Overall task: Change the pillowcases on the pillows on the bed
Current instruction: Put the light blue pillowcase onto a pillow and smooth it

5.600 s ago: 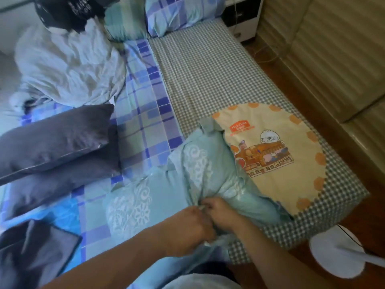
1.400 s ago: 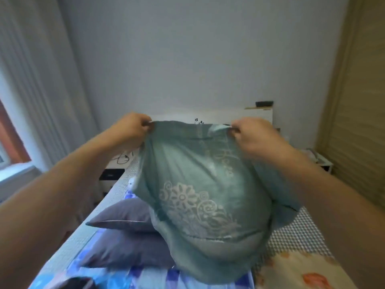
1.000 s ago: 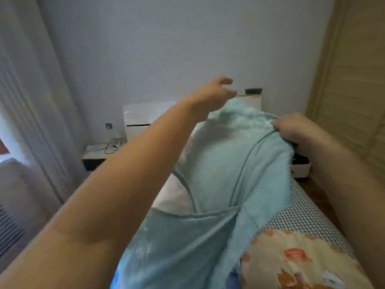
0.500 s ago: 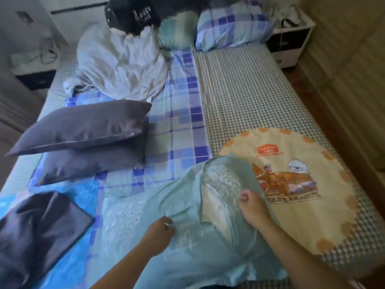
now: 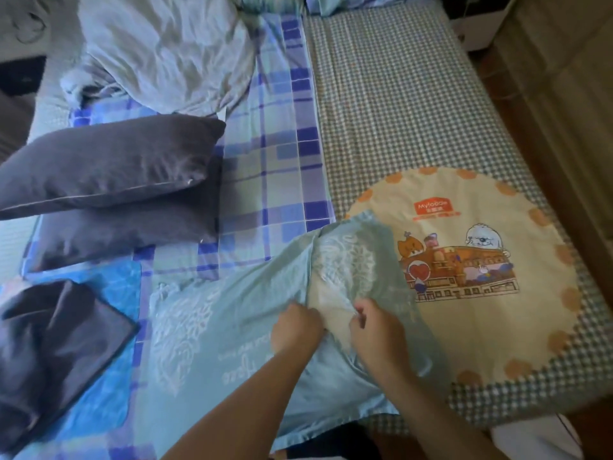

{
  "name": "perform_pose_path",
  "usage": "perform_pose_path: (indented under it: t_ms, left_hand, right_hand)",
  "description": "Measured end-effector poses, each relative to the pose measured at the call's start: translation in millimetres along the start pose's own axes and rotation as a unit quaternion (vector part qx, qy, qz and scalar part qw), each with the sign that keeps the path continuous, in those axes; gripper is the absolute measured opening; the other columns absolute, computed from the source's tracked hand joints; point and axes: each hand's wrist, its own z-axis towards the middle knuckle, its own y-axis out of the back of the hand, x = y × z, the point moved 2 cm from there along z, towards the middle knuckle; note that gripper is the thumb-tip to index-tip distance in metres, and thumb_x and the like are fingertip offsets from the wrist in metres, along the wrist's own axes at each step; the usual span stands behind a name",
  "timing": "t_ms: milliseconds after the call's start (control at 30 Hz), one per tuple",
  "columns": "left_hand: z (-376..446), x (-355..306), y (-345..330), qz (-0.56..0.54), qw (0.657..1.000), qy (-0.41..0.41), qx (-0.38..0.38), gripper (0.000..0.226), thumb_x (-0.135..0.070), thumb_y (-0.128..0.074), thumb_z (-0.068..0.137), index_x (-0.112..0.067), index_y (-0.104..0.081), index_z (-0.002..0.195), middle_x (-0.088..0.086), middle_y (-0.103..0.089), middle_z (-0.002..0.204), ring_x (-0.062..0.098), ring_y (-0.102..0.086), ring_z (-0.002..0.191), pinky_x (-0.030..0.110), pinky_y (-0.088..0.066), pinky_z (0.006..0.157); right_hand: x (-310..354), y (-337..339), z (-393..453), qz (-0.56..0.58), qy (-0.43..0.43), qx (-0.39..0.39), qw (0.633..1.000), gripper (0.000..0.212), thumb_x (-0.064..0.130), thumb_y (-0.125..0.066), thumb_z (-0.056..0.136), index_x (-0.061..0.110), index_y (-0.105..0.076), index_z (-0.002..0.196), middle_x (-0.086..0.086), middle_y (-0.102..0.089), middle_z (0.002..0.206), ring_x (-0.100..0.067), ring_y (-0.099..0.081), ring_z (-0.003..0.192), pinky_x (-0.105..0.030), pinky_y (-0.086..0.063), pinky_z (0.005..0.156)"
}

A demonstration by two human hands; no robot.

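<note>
A pillow in a light teal pillowcase [image 5: 212, 330] with white floral print lies at the near edge of the bed. At its open end the pale inner pillow [image 5: 331, 293] shows. My left hand [image 5: 295, 327] grips the teal flap at the left side of the opening. My right hand [image 5: 378, 330] pinches the cloth at the right side. Two dark grey pillows [image 5: 106, 167] are stacked at the left. A folded dark grey pillowcase [image 5: 56, 346] lies at the near left.
A round cream mat [image 5: 471, 267] with a cartoon print lies at the right on the checked sheet [image 5: 391, 94]. A crumpled grey blanket [image 5: 166, 51] sits at the far left. A wooden wardrobe front [image 5: 570, 78] runs along the right side of the bed.
The teal pillow was held up in the air and is now back down on the bed. Both hands have moved closer together at its open end.
</note>
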Motion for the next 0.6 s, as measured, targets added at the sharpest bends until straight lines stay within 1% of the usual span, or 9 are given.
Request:
perform_pose_path:
  t_ms: [133, 200, 233, 267, 300, 333, 400, 500, 600]
  left_hand:
    - [-49.8, 26.0, 19.0, -0.023, 0.993, -0.116, 0.015, 0.025, -0.027, -0.040, 0.096, -0.017, -0.050, 0.075, 0.012, -0.067, 0.085, 0.034, -0.065, 0.084, 0.044, -0.053, 0.080]
    - [-76.3, 30.1, 30.9, -0.064, 0.978, -0.196, 0.017, 0.029, -0.026, -0.042, 0.094, -0.021, -0.042, 0.066, -0.003, -0.057, 0.066, 0.020, -0.056, 0.068, 0.038, -0.047, 0.070]
    - [-86.4, 22.4, 36.4, -0.065, 0.967, -0.246, 0.026, 0.029, -0.028, -0.042, 0.091, -0.023, -0.038, 0.063, -0.006, -0.051, 0.059, 0.014, -0.049, 0.062, 0.035, -0.041, 0.065]
    - [-93.4, 13.0, 38.5, -0.037, 0.955, -0.292, 0.044, 0.028, -0.030, -0.041, 0.089, -0.023, -0.035, 0.062, -0.006, -0.046, 0.056, 0.013, -0.045, 0.059, 0.034, -0.037, 0.062]
    - [-96.0, 6.0, 36.6, 0.015, 0.943, -0.325, 0.065, 0.029, -0.031, -0.040, 0.089, -0.022, -0.033, 0.062, -0.004, -0.044, 0.056, 0.016, -0.045, 0.060, 0.034, -0.035, 0.061]
    - [-90.7, 4.1, 32.8, 0.070, 0.938, -0.329, 0.081, 0.032, -0.031, -0.042, 0.092, -0.021, -0.033, 0.063, -0.003, -0.043, 0.058, 0.021, -0.047, 0.064, 0.035, -0.036, 0.062]
    - [-67.5, 10.4, 26.4, 0.132, 0.940, -0.297, 0.103, 0.035, -0.027, -0.046, 0.095, -0.020, -0.036, 0.062, -0.004, -0.045, 0.068, 0.028, -0.056, 0.080, 0.035, -0.040, 0.069]
    - [-34.6, 18.6, 26.8, 0.255, 0.906, -0.333, 0.059, 0.027, -0.030, -0.047, 0.097, -0.018, -0.061, 0.077, 0.010, -0.054, 0.098, 0.034, -0.055, 0.102, 0.034, -0.045, 0.089]
    - [-15.9, -5.7, 31.2, 0.349, 0.845, -0.404, -0.016, 0.034, -0.038, -0.045, 0.093, -0.017, -0.071, 0.101, 0.008, -0.051, 0.123, 0.033, -0.047, 0.115, 0.042, -0.045, 0.095]
  right_hand:
    - [38.9, -27.9, -9.3, 0.181, 0.038, 0.184, 0.965, 0.018, 0.011, -0.059, 0.096, 0.018, -0.073, 0.087, -0.001, -0.068, 0.078, -0.015, -0.060, 0.075, -0.040, -0.050, 0.074]
    - [43.0, -36.0, -10.5, 0.231, -0.065, 0.228, 0.943, 0.040, -0.006, -0.039, 0.098, 0.004, -0.065, 0.070, -0.003, -0.059, 0.065, -0.012, -0.056, 0.062, -0.039, -0.050, 0.072]
    - [63.8, -30.6, -25.5, 0.290, -0.080, 0.278, 0.912, 0.052, -0.013, -0.025, 0.097, 0.002, -0.062, 0.064, -0.001, -0.057, 0.061, -0.009, -0.055, 0.056, -0.025, -0.048, 0.072]
    - [68.9, -26.1, -29.3, 0.248, -0.057, 0.173, 0.952, 0.061, -0.016, -0.015, 0.096, 0.001, -0.065, 0.066, -0.001, -0.060, 0.065, -0.006, -0.057, 0.058, -0.017, -0.043, 0.075]
    - [72.9, -17.8, -33.5, 0.290, -0.096, 0.199, 0.931, 0.061, -0.013, -0.010, 0.099, -0.005, -0.069, 0.086, -0.007, -0.066, 0.084, -0.008, -0.063, 0.078, -0.015, -0.039, 0.083]
    - [67.9, -9.2, -33.1, 0.370, -0.145, 0.293, 0.870, 0.052, -0.007, -0.009, 0.103, -0.010, -0.058, 0.119, -0.013, -0.063, 0.112, -0.015, -0.060, 0.106, -0.016, -0.033, 0.094]
    - [44.9, -19.1, -49.6, 0.217, -0.117, 0.283, 0.927, 0.042, 0.008, -0.017, 0.109, -0.003, -0.038, 0.143, -0.017, -0.051, 0.136, -0.025, -0.048, 0.121, -0.022, -0.032, 0.099]
    - [1.5, -21.9, -38.4, 0.405, -0.197, 0.358, 0.818, 0.034, 0.026, -0.041, 0.107, 0.002, -0.063, 0.118, -0.011, -0.070, 0.094, -0.016, -0.065, 0.079, -0.023, -0.050, 0.070]
    - [-31.8, -10.0, -45.9, 0.326, -0.117, 0.366, 0.864, 0.033, 0.037, -0.048, 0.104, 0.012, -0.067, 0.096, -0.006, -0.067, 0.083, -0.011, -0.061, 0.070, -0.029, -0.046, 0.068]
